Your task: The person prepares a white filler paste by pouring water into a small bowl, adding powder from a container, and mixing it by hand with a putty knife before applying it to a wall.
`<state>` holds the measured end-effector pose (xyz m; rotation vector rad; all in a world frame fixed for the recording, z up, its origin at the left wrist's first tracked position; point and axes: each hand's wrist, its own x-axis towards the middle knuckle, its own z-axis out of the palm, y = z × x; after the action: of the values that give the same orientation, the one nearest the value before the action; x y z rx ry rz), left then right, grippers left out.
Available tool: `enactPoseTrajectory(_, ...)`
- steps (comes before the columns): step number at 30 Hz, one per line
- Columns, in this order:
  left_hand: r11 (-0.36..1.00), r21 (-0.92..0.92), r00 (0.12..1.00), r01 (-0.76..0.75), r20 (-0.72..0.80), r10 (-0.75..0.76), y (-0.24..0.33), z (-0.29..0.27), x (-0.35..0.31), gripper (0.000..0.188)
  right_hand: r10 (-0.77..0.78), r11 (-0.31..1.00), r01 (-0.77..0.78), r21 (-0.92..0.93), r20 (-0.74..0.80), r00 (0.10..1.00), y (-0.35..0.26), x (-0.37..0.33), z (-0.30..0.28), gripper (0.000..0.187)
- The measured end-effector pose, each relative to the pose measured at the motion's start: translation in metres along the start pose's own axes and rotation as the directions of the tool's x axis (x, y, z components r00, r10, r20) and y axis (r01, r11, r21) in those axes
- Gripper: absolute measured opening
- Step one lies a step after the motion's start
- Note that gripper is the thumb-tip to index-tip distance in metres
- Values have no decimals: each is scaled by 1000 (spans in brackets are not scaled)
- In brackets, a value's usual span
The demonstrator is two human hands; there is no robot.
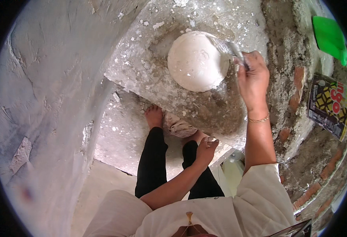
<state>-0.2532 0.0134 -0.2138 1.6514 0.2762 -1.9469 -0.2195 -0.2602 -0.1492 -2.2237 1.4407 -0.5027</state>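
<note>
A rounded white plaster-like dome (195,65) stands on a rough grey step (197,108). Beside its right side, my right hand (253,77) is closed around a grey hand tool (234,51). The far end of that tool is blurred and meets the dome's upper right edge; its exact kind cannot be made out. My left hand (207,151) is held low in front of my legs, away from the dome. Its fingers are curled in, with whitish smears on them, and whatever they might hold is hidden.
A smooth grey wall (51,91) rises on the left. Exposed brick and crumbling mortar (296,102) line the right, where a green plastic piece (330,39) and a dark printed packet (329,104) lie. White crumbs dot the step; my bare feet (154,116) are below it.
</note>
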Motion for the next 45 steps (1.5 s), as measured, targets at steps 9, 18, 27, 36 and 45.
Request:
enactPoseTrajectory(9,999,37,1000,-26,3,26,-3,0,-5,42,-295,926,316,-206,125,947,-32,-39,34,23)
enactPoseTrajectory(18,998,-44,998,-54,25,55,11,5,-10,58,-301,938,293,-183,-12,954,-26,-6,46,21)
enactPoseTrajectory(27,999,-29,999,-38,28,39,12,1,-3,52,-30,983,30,181,0,1000,-3,-45,22,12)
enactPoseTrajectory(36,994,-71,996,-82,18,83,8,6,-1,38,666,403,-686,606,320,674,48,-58,29,11)
enactPoseTrajectory(45,999,-5,999,-42,8,42,10,9,-2,44,507,473,-501,725,241,827,21,-41,46,9)
